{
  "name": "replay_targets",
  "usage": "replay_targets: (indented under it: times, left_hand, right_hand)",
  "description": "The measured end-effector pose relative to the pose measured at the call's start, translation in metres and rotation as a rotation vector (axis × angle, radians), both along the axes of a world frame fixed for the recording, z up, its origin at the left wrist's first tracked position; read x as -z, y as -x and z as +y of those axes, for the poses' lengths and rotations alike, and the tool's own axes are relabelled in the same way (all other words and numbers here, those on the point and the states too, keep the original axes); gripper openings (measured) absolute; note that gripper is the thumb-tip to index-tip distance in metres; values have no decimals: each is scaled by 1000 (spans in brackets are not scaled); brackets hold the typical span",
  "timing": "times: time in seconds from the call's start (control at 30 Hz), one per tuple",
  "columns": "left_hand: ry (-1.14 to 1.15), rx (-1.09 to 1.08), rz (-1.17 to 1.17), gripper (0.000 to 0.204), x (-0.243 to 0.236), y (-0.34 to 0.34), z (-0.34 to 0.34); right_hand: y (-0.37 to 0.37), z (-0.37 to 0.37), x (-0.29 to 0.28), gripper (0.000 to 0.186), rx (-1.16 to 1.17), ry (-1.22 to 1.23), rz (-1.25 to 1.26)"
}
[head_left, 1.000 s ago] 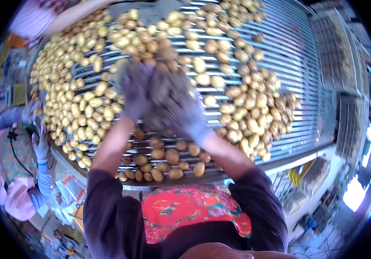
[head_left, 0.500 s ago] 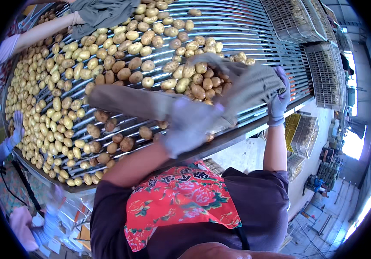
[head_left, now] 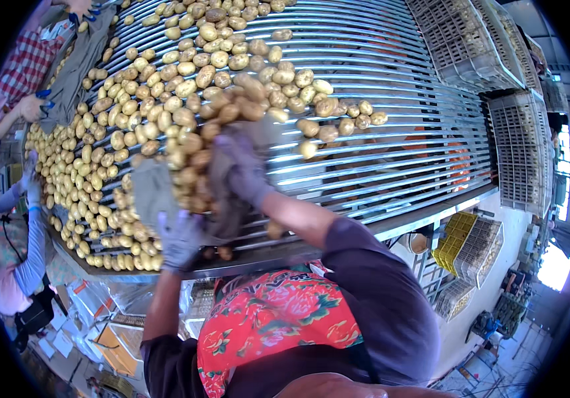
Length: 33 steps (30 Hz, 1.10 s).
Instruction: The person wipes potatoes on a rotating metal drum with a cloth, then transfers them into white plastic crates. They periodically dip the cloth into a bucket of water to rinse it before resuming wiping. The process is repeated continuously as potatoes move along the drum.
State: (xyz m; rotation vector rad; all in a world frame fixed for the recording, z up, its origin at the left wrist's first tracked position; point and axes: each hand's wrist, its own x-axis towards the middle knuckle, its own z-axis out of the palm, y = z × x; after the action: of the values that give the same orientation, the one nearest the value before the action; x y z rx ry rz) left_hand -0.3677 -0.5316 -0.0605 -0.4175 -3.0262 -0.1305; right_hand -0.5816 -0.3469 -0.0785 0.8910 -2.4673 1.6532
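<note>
Several potatoes (head_left: 165,119) lie over a slatted metal roller bed. My left hand (head_left: 180,240), in a pale lilac glove, grips a grey cloth (head_left: 154,192) close to the near rail. My right hand (head_left: 242,166), gloved the same way and blurred, holds a darker cloth part (head_left: 222,205) against a heap of brownish potatoes (head_left: 195,166). Between my hands these potatoes press together, some smeared by motion. Whether both cloth parts are one piece is hidden by the potatoes.
Across the bed at upper left, another person's hands (head_left: 36,106) hold a grey cloth (head_left: 76,79). Further left, another worker's gloved hand (head_left: 31,166) rests by the potatoes. Plastic crates (head_left: 523,152) stack at the right end; a yellow crate (head_left: 454,239) stands below the metal rail (head_left: 424,215).
Both my hands have moved left with the cloth, the right one furthest, and brownish potatoes have shifted left with it. The other person's cloth at upper left has moved left.
</note>
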Motion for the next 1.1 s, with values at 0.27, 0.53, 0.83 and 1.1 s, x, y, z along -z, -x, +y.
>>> replay_targets:
  times: [0.27,0.53,0.83,1.1]
  left_hand:
    - [-554,-279,228,34,-95,93,72]
    - [-940,-58,-390,28,-52,152,214]
    - [-1074,-1186,-144,22,-111,3,-9]
    - [-282,-1066,769,42,-116,-11,-108]
  right_hand:
    - [63,180,-86,44,-81,127,-63]
    - [186,281,16,42,441,-93,116]
    - [94,-61,7,33,-48,16,321]
    - [-6,-104,-100,48,-538,-209,499]
